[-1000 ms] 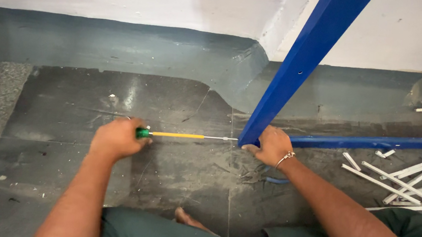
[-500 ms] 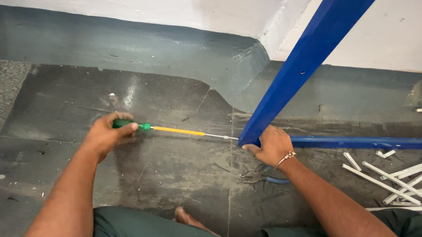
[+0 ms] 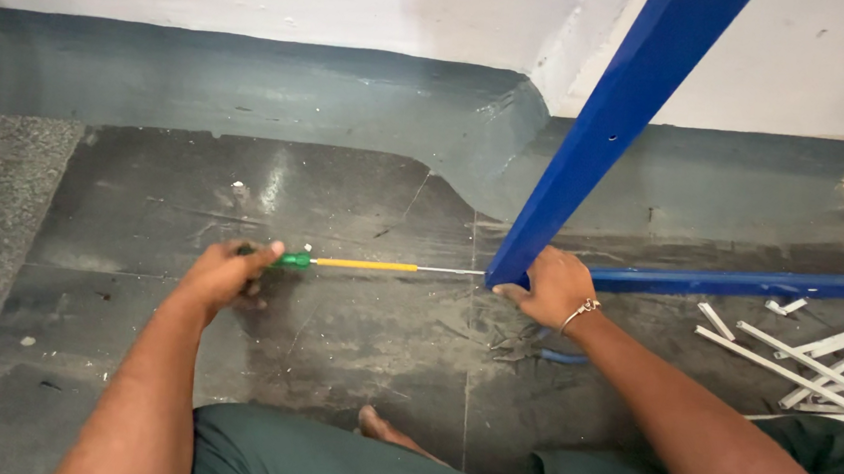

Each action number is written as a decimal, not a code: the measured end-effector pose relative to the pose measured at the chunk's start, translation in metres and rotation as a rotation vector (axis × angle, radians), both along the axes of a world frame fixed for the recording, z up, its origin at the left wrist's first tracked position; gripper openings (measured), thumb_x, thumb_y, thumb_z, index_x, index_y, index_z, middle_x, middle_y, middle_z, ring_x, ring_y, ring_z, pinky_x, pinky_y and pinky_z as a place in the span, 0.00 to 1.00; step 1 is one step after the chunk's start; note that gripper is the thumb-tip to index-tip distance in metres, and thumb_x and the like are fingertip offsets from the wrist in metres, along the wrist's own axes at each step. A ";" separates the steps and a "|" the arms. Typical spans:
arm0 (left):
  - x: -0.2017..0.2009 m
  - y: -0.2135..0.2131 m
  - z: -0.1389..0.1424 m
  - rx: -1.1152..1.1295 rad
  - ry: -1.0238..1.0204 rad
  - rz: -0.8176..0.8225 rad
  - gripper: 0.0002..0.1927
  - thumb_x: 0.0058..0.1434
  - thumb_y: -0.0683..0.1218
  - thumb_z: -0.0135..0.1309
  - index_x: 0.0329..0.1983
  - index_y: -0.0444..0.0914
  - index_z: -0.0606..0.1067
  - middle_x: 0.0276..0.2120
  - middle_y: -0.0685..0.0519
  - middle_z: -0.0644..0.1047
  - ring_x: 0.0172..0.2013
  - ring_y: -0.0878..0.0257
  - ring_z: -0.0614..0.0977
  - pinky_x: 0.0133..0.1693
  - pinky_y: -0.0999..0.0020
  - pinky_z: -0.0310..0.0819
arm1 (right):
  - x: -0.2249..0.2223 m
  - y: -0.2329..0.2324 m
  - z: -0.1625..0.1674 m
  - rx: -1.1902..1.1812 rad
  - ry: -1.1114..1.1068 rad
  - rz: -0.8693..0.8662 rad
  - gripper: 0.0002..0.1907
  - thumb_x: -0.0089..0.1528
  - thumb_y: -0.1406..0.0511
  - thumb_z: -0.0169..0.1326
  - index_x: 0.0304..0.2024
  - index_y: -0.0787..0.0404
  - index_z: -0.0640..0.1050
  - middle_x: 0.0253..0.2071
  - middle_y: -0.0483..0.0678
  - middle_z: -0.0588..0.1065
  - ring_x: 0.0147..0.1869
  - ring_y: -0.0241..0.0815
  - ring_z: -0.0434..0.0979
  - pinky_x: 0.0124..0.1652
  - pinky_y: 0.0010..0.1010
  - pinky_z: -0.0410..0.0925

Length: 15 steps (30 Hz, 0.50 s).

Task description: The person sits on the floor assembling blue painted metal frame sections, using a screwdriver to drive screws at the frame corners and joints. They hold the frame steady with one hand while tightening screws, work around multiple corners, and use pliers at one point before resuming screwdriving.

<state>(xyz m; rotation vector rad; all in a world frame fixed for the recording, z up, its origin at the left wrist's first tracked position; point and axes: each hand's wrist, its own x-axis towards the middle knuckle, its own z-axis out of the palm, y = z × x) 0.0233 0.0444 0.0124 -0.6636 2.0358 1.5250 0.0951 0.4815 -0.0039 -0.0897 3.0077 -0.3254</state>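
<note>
Two hands: left hand grips one screwdriver, right hand one blue post.

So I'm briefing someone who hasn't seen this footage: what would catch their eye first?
The bright blue metal post slanting up from the floor at centre, joined to a blue rail running right. The right hand grips the post's base, while the left hand holds a long screwdriver with a green and yellow handle, its tip at that joint. White strips lie scattered on the dark floor at right.
</note>
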 end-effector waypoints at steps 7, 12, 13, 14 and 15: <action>-0.002 -0.004 0.000 0.170 0.020 -0.026 0.16 0.64 0.54 0.55 0.43 0.37 0.71 0.22 0.57 0.65 0.24 0.62 0.69 0.27 0.60 0.70 | 0.001 -0.003 0.006 0.032 -0.008 -0.005 0.26 0.51 0.43 0.64 0.38 0.55 0.83 0.36 0.54 0.77 0.42 0.57 0.78 0.43 0.48 0.71; 0.001 0.001 0.003 -0.235 -0.130 -0.165 0.32 0.73 0.64 0.47 0.44 0.26 0.73 0.24 0.49 0.70 0.25 0.57 0.73 0.32 0.57 0.72 | 0.001 -0.008 0.010 0.009 -0.060 -0.038 0.26 0.51 0.44 0.64 0.39 0.54 0.83 0.34 0.55 0.77 0.40 0.57 0.78 0.42 0.48 0.71; 0.000 0.002 0.003 -0.328 -0.150 -0.225 0.36 0.75 0.65 0.45 0.45 0.23 0.74 0.24 0.48 0.72 0.25 0.56 0.75 0.34 0.56 0.73 | 0.001 -0.008 0.009 0.013 -0.062 -0.045 0.26 0.51 0.43 0.64 0.38 0.56 0.83 0.34 0.55 0.77 0.40 0.57 0.78 0.42 0.48 0.71; -0.002 0.002 0.003 -0.190 -0.118 -0.126 0.29 0.72 0.62 0.45 0.47 0.29 0.73 0.25 0.50 0.72 0.26 0.58 0.74 0.34 0.56 0.75 | 0.000 -0.008 0.008 0.016 -0.063 -0.054 0.27 0.51 0.43 0.65 0.38 0.57 0.82 0.34 0.55 0.77 0.40 0.57 0.78 0.42 0.47 0.71; -0.002 0.003 0.002 -0.051 -0.088 -0.029 0.23 0.70 0.59 0.45 0.49 0.34 0.72 0.26 0.53 0.72 0.27 0.60 0.74 0.35 0.56 0.77 | 0.000 -0.007 0.006 0.032 -0.071 -0.059 0.28 0.51 0.43 0.65 0.36 0.58 0.82 0.34 0.55 0.77 0.41 0.57 0.78 0.43 0.47 0.71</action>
